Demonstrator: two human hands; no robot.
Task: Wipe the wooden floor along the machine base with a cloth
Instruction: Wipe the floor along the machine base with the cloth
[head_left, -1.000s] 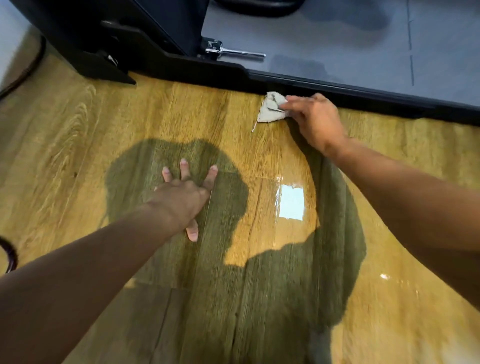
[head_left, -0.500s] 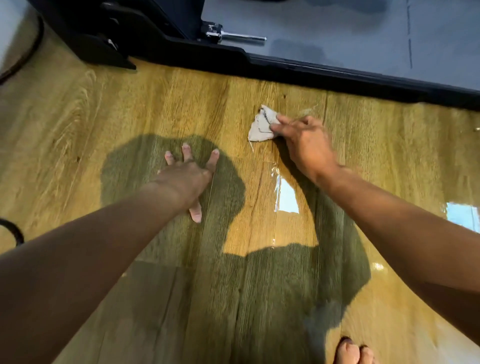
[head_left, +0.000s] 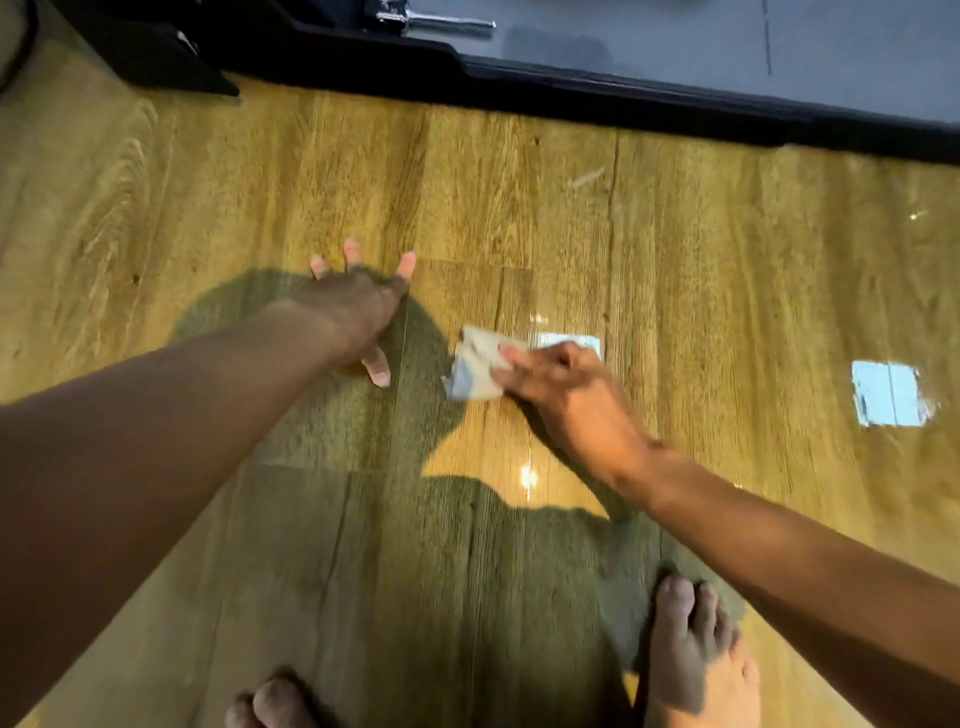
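Crumpled cloth dragged from black base — right hand grips it, left hand splayed on glossy wood.

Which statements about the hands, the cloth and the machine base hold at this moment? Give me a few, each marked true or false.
1. The left hand lies flat on the floor with its fingers spread. True.
2. The cloth is under the left hand. False: the right hand holds it against the floor, beside the left hand.
3. The cloth touches the machine base. False: it lies on open floor, well apart from the base.
4. Bare feet show at the bottom edge of the picture. True.
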